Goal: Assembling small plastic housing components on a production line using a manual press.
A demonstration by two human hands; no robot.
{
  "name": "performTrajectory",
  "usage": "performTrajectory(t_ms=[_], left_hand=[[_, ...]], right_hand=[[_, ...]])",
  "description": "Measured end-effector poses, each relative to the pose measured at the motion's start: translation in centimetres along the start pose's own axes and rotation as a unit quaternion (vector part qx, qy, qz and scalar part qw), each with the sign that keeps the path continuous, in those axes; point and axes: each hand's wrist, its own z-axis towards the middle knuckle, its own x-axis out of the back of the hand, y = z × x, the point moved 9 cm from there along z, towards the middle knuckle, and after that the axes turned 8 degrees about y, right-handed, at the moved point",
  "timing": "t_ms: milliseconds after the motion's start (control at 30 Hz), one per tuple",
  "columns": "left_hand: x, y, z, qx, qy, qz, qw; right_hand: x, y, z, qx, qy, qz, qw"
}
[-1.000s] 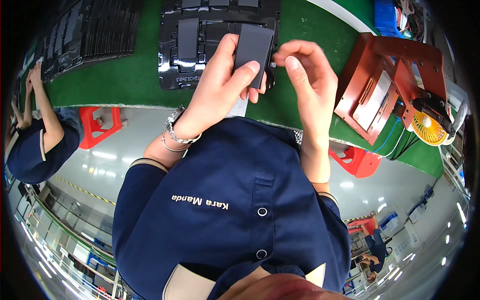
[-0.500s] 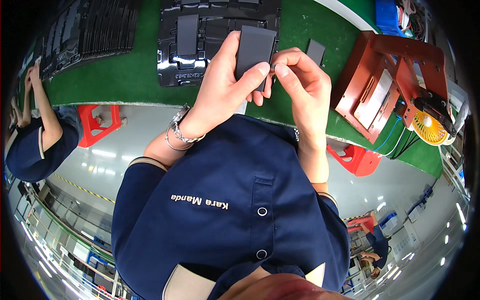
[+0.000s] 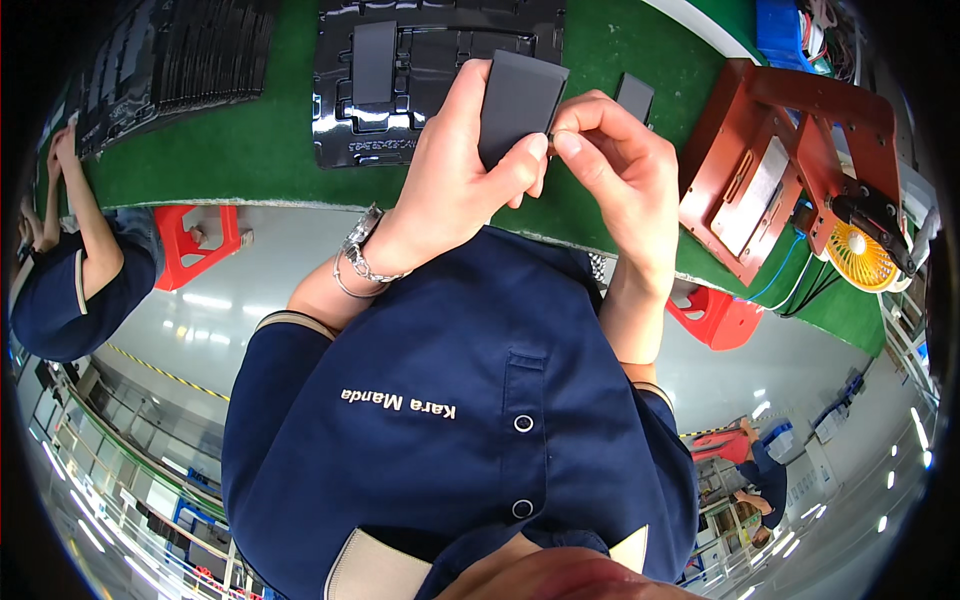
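My left hand [image 3: 462,160] is closed round a flat dark grey rectangular block [image 3: 520,103], its thumb lying along the lower right edge. Close by that edge, my right hand [image 3: 622,175] pinches with thumb and forefinger at something small and dark, too tiny to make out. Behind the block lies a glossy black moulded tray [image 3: 335,140], and a similar grey block [image 3: 374,62] rests in one of its hollows. Another grey block [image 3: 635,98] sits on the green table to the right of the tray, partly behind my right hand.
A reddish-brown metal fixture [image 3: 730,190] stands on the green table [image 3: 250,170] at right, with a yellow fan [image 3: 858,252] and cables beside it. Stacked black trays [image 3: 190,60] fill the far left. A blue bin [image 3: 785,35] is at the back right. A co-worker [image 3: 75,280] works at left.
The held block has turned clockwise and shifted slightly right. My right hand has moved a little right, its pinch staying by the block's edge.
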Motion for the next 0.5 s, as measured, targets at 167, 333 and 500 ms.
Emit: performTrajectory(t_ms=[167,333,500], left_hand=[[-0.21,0.14,0.23,0.017,-0.013,-0.013,1.000],[-0.16,0.37,0.12,-0.007,0.001,0.028,1.000],[0.49,0.37,0.13,-0.063,0.030,0.091,0.993]], right_hand=[[-0.16,-0.09,-0.05,0.000,-0.007,0.025,1.000],[-0.74,-0.39,-0.24,0.010,0.011,0.016,1.000],[-0.79,-0.24,-0.48,0.051,0.051,-0.027,0.997]])
